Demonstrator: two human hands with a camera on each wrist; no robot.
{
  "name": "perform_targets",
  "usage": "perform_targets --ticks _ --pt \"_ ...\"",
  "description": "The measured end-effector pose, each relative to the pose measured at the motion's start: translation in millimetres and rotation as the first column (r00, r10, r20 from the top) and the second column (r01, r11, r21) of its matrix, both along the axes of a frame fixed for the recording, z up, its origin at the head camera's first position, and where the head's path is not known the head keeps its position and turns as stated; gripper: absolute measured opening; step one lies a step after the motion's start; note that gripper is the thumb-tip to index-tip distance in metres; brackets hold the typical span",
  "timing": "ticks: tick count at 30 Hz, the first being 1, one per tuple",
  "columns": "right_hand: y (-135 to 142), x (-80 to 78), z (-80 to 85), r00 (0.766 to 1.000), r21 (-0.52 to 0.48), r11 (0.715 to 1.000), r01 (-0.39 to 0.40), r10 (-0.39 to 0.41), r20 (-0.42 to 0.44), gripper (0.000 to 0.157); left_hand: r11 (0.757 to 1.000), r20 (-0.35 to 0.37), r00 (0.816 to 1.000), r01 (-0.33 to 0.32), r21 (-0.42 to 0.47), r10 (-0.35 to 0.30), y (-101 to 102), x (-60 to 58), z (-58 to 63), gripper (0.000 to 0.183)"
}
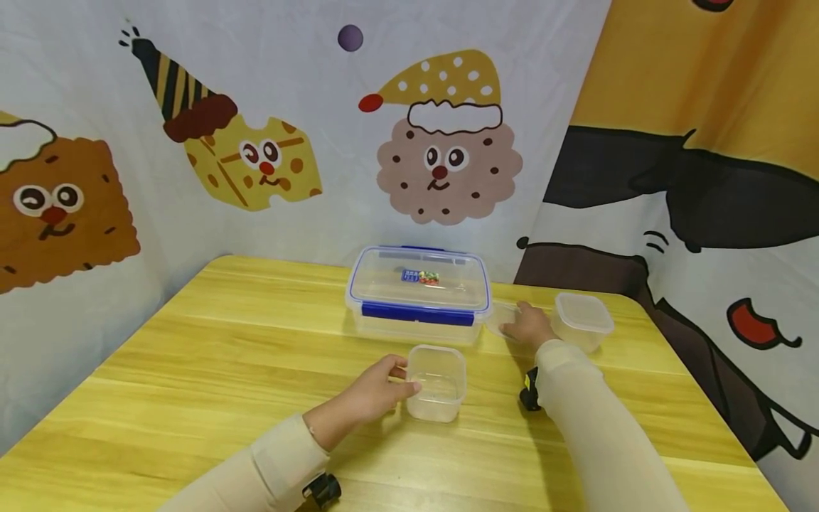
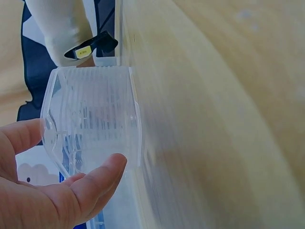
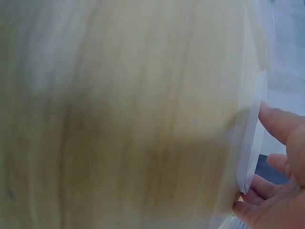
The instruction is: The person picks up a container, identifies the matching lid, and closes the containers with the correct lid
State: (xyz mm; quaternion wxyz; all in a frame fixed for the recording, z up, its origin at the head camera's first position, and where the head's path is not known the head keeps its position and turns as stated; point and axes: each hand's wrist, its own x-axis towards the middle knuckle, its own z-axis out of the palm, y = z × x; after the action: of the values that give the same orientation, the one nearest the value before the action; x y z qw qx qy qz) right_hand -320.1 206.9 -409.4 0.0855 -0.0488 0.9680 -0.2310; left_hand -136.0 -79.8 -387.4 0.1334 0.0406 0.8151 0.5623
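On the table, a small clear plastic container stands upright without a lid. My left hand holds it by its left side, thumb on the near wall and fingers around the far side. In the left wrist view, the container's ribbed wall shows between thumb and fingers. Farther back, my right hand pinches a clear flat lid by its edge, close over the table. The right wrist view shows the thumb on the lid's thin rim with the fingertips at its lower corner.
A large clear box with a blue-clasped lid stands at the back middle, just left of the flat lid. Another small container, lidded, stands right of my right hand. A printed cloth hangs behind the wooden table.
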Motion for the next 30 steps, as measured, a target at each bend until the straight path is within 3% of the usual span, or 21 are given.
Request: perform_targets --ticks 13,23,30 --pt "-1 -1.1 -4.3 0.996 -0.077 0.993 0.089 -0.089 0.007 0.080 1.000 -0.002 1.000 -0.003 0.005 0.003 0 -0.8 -1.3 0.054" --pt "-4 3.3 -3.7 0.991 -0.143 0.987 0.077 -0.091 -0.096 0.077 1.000 -0.008 1.000 -0.002 -0.002 0.002 0 -0.3 0.6 0.052" --pt "-4 10.4 -2.8 0.988 -0.275 0.957 0.097 -0.125 -0.086 0.073 1.000 -0.005 1.000 -0.003 0.004 0.003 -1 0.1 0.0 0.052"
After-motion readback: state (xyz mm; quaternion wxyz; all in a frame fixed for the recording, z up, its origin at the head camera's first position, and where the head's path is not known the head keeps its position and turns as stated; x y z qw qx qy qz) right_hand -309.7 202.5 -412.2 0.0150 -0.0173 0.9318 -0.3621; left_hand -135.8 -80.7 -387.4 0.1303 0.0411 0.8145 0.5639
